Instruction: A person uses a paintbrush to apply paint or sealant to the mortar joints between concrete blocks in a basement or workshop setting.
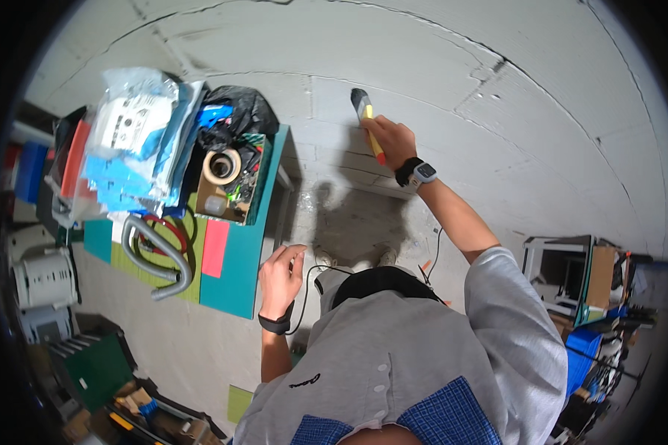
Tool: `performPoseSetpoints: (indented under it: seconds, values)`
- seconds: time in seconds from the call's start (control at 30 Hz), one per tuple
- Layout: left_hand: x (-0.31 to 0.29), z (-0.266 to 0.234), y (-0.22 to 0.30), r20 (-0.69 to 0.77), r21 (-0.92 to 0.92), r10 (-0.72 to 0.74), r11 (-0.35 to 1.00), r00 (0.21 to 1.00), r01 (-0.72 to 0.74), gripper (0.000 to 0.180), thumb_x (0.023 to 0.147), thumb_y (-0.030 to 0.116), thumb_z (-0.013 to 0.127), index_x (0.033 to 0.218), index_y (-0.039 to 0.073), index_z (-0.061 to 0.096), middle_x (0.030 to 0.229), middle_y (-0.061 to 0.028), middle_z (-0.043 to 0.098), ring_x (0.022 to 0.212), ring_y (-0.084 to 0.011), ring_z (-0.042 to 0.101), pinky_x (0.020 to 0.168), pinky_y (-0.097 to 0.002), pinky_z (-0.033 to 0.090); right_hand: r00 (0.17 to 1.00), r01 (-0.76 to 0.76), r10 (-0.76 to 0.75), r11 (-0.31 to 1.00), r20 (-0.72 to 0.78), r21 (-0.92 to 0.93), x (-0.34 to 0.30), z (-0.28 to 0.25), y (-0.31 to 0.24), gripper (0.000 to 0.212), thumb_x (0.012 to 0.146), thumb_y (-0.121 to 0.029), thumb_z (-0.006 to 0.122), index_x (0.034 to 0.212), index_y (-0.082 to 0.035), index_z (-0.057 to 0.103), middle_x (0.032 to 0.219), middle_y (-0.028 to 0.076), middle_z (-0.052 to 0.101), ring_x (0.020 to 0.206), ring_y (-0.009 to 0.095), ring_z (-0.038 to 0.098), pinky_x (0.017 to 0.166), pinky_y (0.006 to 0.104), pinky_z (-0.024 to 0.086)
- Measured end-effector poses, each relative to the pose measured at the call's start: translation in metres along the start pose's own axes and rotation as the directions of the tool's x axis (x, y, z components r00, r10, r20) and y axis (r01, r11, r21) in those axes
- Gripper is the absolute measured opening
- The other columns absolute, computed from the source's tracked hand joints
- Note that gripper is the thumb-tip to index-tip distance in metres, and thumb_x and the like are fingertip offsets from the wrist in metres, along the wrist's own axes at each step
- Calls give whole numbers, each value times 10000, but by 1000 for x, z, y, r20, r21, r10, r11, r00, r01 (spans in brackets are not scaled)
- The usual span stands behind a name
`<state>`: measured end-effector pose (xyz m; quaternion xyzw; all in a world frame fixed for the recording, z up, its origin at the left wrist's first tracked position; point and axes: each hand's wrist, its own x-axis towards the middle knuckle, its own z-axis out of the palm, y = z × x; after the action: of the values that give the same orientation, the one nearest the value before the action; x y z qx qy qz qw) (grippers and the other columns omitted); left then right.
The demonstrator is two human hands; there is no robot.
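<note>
My right hand (393, 140) is closed around the handle of a paintbrush (371, 130). The handle is yellow with a red end, and the dark bristles point up at the whitish block wall (453, 133), seemingly against it. A smartwatch (424, 173) sits on that wrist. My left hand (280, 277) hangs in the air beside the right edge of the table, its fingers loosely bent and nothing visible in them. Around its wrist is a black band (276, 324), with a thin dark cable running from it toward my waist.
On the green table (234, 293) lie plastic-wrapped packages (137, 133), a black bag (245, 107), a box with tape (223, 167) and a grey hose (172, 261). A metal-framed rack (560, 271) and a blue crate (583, 360) stand right. A dark green bin (96, 371) is lower left.
</note>
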<state>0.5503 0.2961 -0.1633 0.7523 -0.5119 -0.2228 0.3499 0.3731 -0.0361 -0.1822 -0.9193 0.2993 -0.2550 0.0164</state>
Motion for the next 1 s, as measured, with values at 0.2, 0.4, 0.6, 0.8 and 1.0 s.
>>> performPoseSetpoints:
  seconds: [0.2, 0.4, 0.6, 0.8, 1.0]
  values:
    - [11, 6, 9, 55, 23, 13, 1000, 998, -14, 145, 948, 110, 664, 1056, 99, 760, 898, -108, 701, 655, -292, 671, 616, -396, 510, 982, -187, 185, 979, -37, -75, -71, -46, 43, 236, 925, -116, 680, 1153, -180, 684, 912, 41, 650, 746, 291, 676, 628, 407, 540]
    - [19, 22, 33, 115, 7, 72, 997, 991, -73, 153, 950, 94, 653, 1064, 75, 753, 925, -133, 700, 648, -289, 659, 631, -402, 508, 990, -66, 69, 997, -124, 26, -55, -39, 18, 274, 902, -108, 683, 1169, -167, 666, 977, 71, 679, 791, 304, 686, 656, 412, 540]
    - [33, 36, 53, 179, 28, 150, 987, 972, -157, 127, 964, 78, 655, 1043, 34, 744, 872, -131, 691, 608, -257, 636, 578, -366, 492, 987, -159, 157, 985, -40, -66, -72, -55, 50, 273, 911, -158, 684, 1181, -184, 656, 1021, 34, 682, 850, 260, 701, 739, 383, 539]
    - [35, 50, 72, 224, 21, 149, 987, 963, -158, 123, 963, 62, 649, 1038, 32, 742, 869, -127, 691, 601, -254, 626, 576, -356, 489, 951, -307, 296, 934, -84, -180, -147, -89, 98, 338, 871, -145, 715, 1204, -167, 664, 1049, 41, 696, 872, 259, 701, 733, 391, 545]
    - [36, 62, 94, 284, 34, 154, 985, 946, -171, 143, 944, 83, 658, 1052, 76, 752, 915, -123, 696, 648, -282, 660, 615, -384, 509, 983, -118, 105, 990, -149, -78, -155, -87, 102, 310, 862, -95, 710, 1161, -172, 685, 1002, 50, 698, 888, 247, 693, 752, 378, 555]
